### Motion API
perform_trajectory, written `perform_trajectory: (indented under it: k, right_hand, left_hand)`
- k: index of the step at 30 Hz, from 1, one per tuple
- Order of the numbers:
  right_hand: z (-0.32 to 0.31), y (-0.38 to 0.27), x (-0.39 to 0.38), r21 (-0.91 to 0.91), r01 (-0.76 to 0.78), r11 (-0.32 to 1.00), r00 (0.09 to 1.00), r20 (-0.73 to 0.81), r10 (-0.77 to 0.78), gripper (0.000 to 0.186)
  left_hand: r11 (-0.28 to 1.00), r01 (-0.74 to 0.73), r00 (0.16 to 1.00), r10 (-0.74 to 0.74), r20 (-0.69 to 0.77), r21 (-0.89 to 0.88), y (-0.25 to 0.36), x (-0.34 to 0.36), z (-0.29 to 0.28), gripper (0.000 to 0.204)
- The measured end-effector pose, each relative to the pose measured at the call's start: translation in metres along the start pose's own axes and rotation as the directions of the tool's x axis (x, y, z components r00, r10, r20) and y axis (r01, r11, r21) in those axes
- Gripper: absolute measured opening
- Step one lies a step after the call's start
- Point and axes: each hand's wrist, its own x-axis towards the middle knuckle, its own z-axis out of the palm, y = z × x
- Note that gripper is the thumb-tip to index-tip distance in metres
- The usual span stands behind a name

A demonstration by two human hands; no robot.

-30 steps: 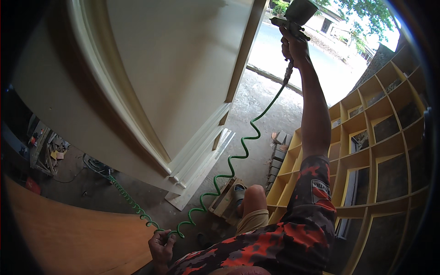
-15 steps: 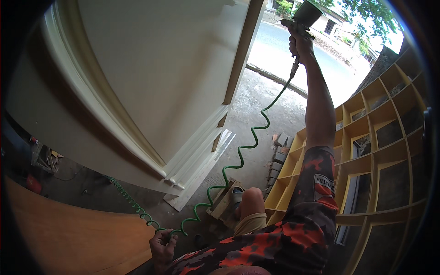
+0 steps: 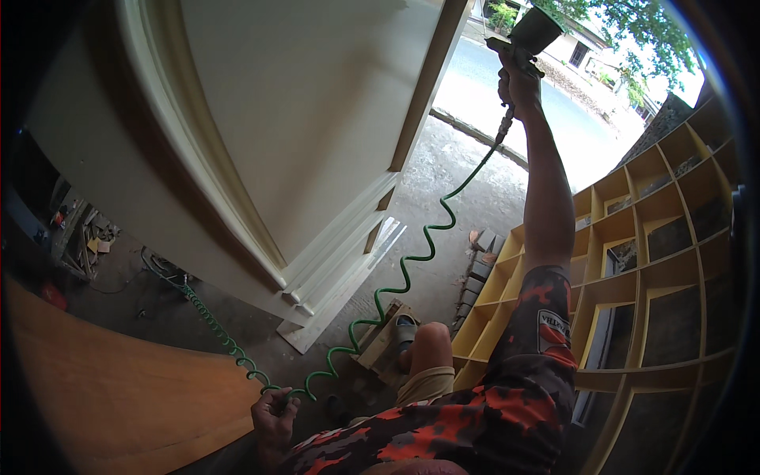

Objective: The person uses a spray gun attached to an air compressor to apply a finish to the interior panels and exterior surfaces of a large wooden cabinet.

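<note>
My right hand [image 3: 518, 85] is raised at arm's length at the top right, wrapped round the handle of a spray gun [image 3: 503, 47]. A dark cup [image 3: 536, 30] sits on top of the gun. From the gun's lower end a coiled green air hose [image 3: 407, 273] runs down toward me. At the bottom, my left hand [image 3: 274, 415] pinches the hose between thumb and fingers, and more coils trail off to the left. Left of the gun stands a large cream-white panelled cabinet [image 3: 317, 103] with moulded edges; the gun's nozzle points toward its upper side, apart from it.
A yellowish wooden grid shelf [image 3: 625, 293] stands along my right. An orange-brown wooden panel [image 3: 142, 404] lies at the lower left. Near my foot is a low wooden block [image 3: 380, 348], with a stack of grey blocks [image 3: 478, 273] beyond. A road [image 3: 491, 75] and trees are outside.
The view has shifted slightly, so the cabinet appears farther right and more floor shows at left. Both hands keep their grips; the hose coils have shifted slightly left.
</note>
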Motion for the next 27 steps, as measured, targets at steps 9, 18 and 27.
perform_trajectory:
  k: [9, 18, 27]
  right_hand:
    - [0.044, -0.039, -0.073, 0.028, -0.015, 0.999, 0.994, 0.109, 0.012, 0.039]
    - [0.091, -0.064, -0.143, 0.005, -0.030, 1.000, 0.986, 0.166, 0.029, 0.039]
    - [0.142, -0.095, -0.221, 0.032, 0.000, 0.999, 0.982, 0.189, -0.006, 0.029]
  left_hand:
    - [0.997, -0.071, 0.997, 0.071, -0.015, -0.024, -0.018, -0.029, -0.032, 0.022]
    - [0.998, -0.057, 0.996, 0.059, -0.069, 0.031, -0.031, -0.062, -0.067, 0.024]
    - [0.996, -0.091, 0.993, 0.092, -0.076, 0.018, -0.043, -0.088, -0.099, 0.022]
